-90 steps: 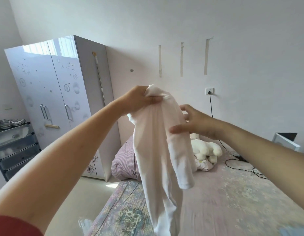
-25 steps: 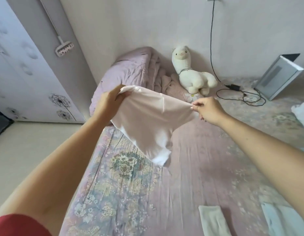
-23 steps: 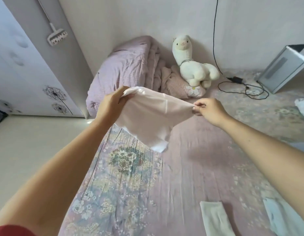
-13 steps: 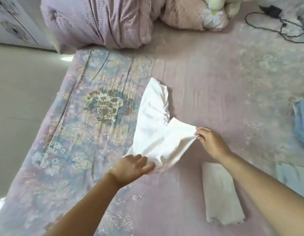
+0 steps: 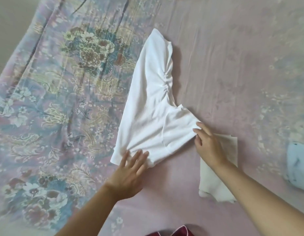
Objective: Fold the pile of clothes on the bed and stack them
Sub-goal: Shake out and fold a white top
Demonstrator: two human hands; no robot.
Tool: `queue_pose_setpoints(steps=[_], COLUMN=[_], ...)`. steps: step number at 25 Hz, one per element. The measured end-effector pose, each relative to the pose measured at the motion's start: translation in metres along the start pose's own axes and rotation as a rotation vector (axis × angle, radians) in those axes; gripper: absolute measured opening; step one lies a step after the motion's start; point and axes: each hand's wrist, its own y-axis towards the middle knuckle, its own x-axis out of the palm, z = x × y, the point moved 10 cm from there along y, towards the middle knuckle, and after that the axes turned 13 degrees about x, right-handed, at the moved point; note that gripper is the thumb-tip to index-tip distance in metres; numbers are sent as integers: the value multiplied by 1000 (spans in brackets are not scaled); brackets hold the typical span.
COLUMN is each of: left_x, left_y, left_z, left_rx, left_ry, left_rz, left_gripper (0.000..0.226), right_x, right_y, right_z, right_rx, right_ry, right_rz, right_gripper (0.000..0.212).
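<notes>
A white garment [image 5: 153,106] lies spread on the bed, its narrow end pointing away from me. My left hand [image 5: 129,172] lies flat with straight fingers on the garment's near edge. My right hand [image 5: 205,143] rests at the garment's right corner, fingers extended, the fingertips touching the cloth. A folded cream cloth [image 5: 216,183] lies on the bed partly under my right forearm. A pale blue garment [image 5: 298,166] sits at the right edge of the view.
The bed [image 5: 233,57] is covered with a pink sheet and a floral blanket [image 5: 54,99] on its left half. The floor [image 5: 8,17] shows at the top left. A dark red bit of fabric [image 5: 171,231] shows at the bottom edge.
The white garment went from held up in the air to lying on the bed. My left hand let go of it and now lies flat on its near edge.
</notes>
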Motion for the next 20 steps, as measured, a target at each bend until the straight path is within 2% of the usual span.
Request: queue_pose_setpoints(steps=[2,4,7,9,10,12,13,14,16,17,19,20], left_x=[-17,-30,-35,-32,-32,-28,-24,-18,-3,4,12,10], left_y=[5,7,-6,-19,-25,-35,-38,-39,-39,-36,-33,-28], left_z=[-5,-12,-28,-34,-34,-34,-36,-38,-49,-56,-66,-71], left_rx=[-51,-66,-127,-151,-137,-83,-57,-35,-19,-18,3,16], left_ry=[-114,-166,-125,-90,-63,7,32,54,59,42,15,9], left_rz=[117,192,230,227,225,203,159,95,-46,-105,-198,-209], left_gripper=[47,37,27,29,33,46,61,82,121,132,137,130], right_x=[-10,-2,37,59,60,56,57,64,98,103,114,120], right_y=[-10,-17,-29,-33,-33,-33,-34,-36,-43,-43,-40,-36], right_z=[-39,-91,-162,-173,-167,-137,-118,-101,-76,-79,-86,-86], right_rx=[-83,-234,-476,-516,-511,-449,-397,-345,-334,-409,-554,-585], right_ry=[119,187,172,108,76,29,-15,-79,-319,-431,-643,-699], right_rz=[89,80,-135,-286,-285,-176,-165,-226,-479,-468,-391,-397], right_gripper=[25,31,36,55,63,57,54,63,94,103,111,113])
